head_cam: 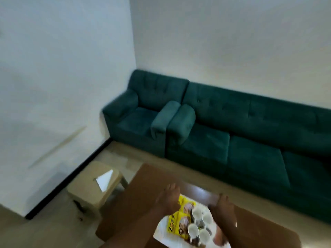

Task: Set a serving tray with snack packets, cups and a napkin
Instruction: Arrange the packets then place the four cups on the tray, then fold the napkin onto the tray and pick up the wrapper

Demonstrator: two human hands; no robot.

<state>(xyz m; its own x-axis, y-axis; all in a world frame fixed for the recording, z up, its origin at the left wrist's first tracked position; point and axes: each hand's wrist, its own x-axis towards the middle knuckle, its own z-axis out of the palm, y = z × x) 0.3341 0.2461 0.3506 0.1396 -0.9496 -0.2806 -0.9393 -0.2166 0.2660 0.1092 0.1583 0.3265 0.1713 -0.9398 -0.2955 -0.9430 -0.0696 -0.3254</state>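
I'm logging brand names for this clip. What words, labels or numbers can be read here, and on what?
"Zo": large dark letters on the nearer yellow snack packet on the tray; the letters after them are too blurred to read.
Farther yellow snack packet: print blurred, unreadable.
White cups: no text visible.
Nothing else in view carries readable text.

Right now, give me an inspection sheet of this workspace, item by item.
Surface: brown table, glossy.
Job's things: white tray holding yellow snack packets and four white cups; napkin not made out.
Clutter: nothing seen on the table.
Hands: left hand at the tray's left side, right hand at its right side; grip too blurred to judge.
Cables: nothing seen.
Surroundings: teal sofa, beige stool bearing something white, white walls.
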